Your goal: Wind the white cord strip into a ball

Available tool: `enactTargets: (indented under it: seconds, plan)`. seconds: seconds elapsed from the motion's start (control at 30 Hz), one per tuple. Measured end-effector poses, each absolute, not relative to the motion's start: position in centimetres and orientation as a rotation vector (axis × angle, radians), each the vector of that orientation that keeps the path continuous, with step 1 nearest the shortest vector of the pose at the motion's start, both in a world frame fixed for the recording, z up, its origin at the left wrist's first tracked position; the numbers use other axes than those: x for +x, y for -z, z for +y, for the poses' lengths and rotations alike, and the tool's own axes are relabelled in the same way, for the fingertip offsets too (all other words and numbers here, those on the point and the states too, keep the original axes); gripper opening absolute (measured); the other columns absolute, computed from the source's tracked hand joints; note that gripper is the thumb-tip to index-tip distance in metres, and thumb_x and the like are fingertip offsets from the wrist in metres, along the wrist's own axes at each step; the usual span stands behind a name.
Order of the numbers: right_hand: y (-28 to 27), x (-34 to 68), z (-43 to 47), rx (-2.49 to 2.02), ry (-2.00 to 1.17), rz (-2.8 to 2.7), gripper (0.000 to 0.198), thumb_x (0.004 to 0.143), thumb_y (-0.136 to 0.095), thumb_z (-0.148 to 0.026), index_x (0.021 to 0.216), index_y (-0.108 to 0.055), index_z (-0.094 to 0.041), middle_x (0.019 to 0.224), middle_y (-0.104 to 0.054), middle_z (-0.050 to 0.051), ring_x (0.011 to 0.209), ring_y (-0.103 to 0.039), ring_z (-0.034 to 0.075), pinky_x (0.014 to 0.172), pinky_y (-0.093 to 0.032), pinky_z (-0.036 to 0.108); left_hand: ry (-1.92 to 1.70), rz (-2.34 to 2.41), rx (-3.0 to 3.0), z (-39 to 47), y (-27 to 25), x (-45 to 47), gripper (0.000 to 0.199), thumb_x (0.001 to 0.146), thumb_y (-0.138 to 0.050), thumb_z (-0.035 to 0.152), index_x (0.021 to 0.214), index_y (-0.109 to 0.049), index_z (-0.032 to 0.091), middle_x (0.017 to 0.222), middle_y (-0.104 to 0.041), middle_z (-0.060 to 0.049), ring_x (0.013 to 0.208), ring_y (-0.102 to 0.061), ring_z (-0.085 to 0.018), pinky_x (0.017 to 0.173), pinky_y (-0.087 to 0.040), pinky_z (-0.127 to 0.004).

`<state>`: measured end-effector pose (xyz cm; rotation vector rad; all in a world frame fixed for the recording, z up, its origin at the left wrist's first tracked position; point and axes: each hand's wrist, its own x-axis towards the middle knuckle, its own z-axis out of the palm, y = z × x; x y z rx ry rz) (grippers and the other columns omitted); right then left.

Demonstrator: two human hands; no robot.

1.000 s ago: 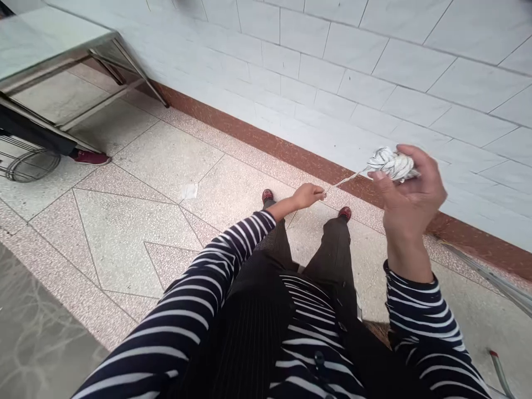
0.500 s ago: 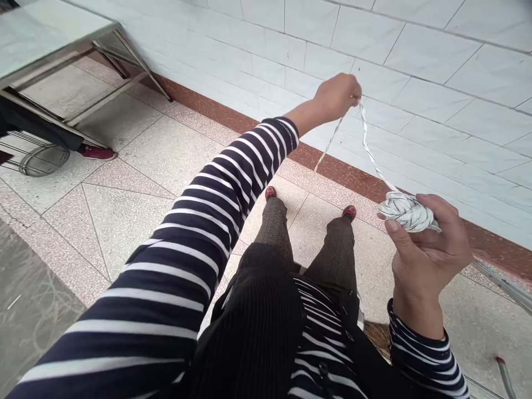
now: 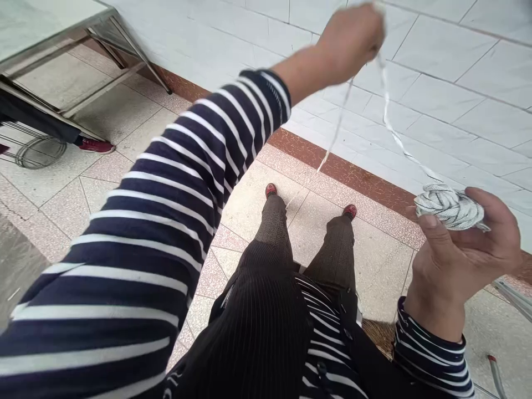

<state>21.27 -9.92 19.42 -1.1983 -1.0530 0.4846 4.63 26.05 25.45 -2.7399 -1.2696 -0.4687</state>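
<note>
Raised at the top centre, my left hand [image 3: 353, 41] is closed around a white cord with dark flecks. One length of the cord [image 3: 387, 111] runs down from it to a woven cord knot [image 3: 451, 206], and a thinner length hangs from the fist toward the floor. My right hand [image 3: 469, 249] grips the knot between thumb and fingers, palm turned up. A short cord end pokes out at the knot's right side. The left fingertips are partly hidden and blurred.
A white tiled wall [image 3: 449, 111] stands in front, with a red-brown skirting strip. To the left are a metal-framed table [image 3: 103, 14], a wire rack [image 3: 39, 152] and another person's red shoe [image 3: 96, 146]. My legs [image 3: 276, 221] stretch over the tiled floor.
My left hand has risen, drawing the cord higher. My right hand has shifted right with the knot, so the hands are farther apart.
</note>
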Motion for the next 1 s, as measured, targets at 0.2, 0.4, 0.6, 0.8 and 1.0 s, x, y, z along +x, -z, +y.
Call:
enactTargets:
  seconds: [0.2, 0.4, 0.6, 0.8, 1.0]
  plan:
    - [-17.2, 21.3, -8.9, -1.118, -0.716, -1.020, 0.046, 0.066, -0.087, -0.020, 0.109, -0.072, -0.027, 0.094, -0.071, 0.001, 0.091, -0.070, 0.024, 0.076, -0.065, 0.044, 0.201, -1.534, -2.945, 16.5, -12.4, -0.3, 0.027, 0.092, -0.051, 0.025, 0.092, -0.076, 0.013, 0.084, -0.069, -0.009, 0.086, -0.066, -0.022, 0.082, -0.051, -0.036]
    - [-13.7, 20.8, -7.3, -1.145, -1.087, -0.975, 0.050, 0.062, -0.089, -0.024, 0.109, -0.073, -0.028, 0.095, -0.071, 0.001, 0.089, -0.068, 0.022, 0.075, -0.066, 0.041, 0.108, -1.706, -3.384, 9.4, -1.7, 0.6, 0.041, 0.092, -0.058, 0.026, 0.132, -0.061, 0.019, 0.131, -0.064, -0.008, 0.116, -0.061, -0.022, 0.101, -0.046, -0.034]
    - [-13.2, 21.3, -6.0, -1.185, -1.141, -1.026, 0.051, 0.059, -0.091, -0.027, 0.106, -0.073, -0.028, 0.095, -0.070, 0.002, 0.093, -0.068, 0.024, 0.076, -0.065, 0.044, 0.612, -1.777, -3.572, 4.5, 0.5, 1.5, 0.043, 0.089, -0.059, 0.021, 0.131, -0.061, 0.014, 0.124, -0.068, -0.012, 0.111, -0.064, -0.022, 0.099, -0.048, -0.032]
    - [-14.8, 23.7, -4.9, -1.162, -0.946, -1.056, 0.048, 0.060, -0.089, -0.023, 0.106, -0.073, -0.026, 0.095, -0.069, 0.000, 0.091, -0.069, 0.022, 0.074, -0.066, 0.042, 0.693, -1.885, -3.518, 4.8, -1.9, -3.3, 0.035, 0.091, -0.055, 0.025, 0.123, -0.066, 0.015, 0.120, -0.070, -0.010, 0.107, -0.065, -0.019, 0.095, -0.048, -0.029]
    - [-11.9, 27.3, -5.6, -1.240, -0.835, -0.969, 0.054, 0.053, -0.093, -0.021, 0.103, -0.075, -0.019, 0.091, -0.071, 0.005, 0.086, -0.071, 0.024, 0.071, -0.066, 0.042, 0.457, -2.432, -2.984, 1.7, -1.7, -14.9, 0.033, 0.091, -0.051, 0.033, 0.112, -0.071, 0.016, 0.114, -0.073, -0.006, 0.103, -0.065, -0.021, 0.095, -0.046, -0.030]
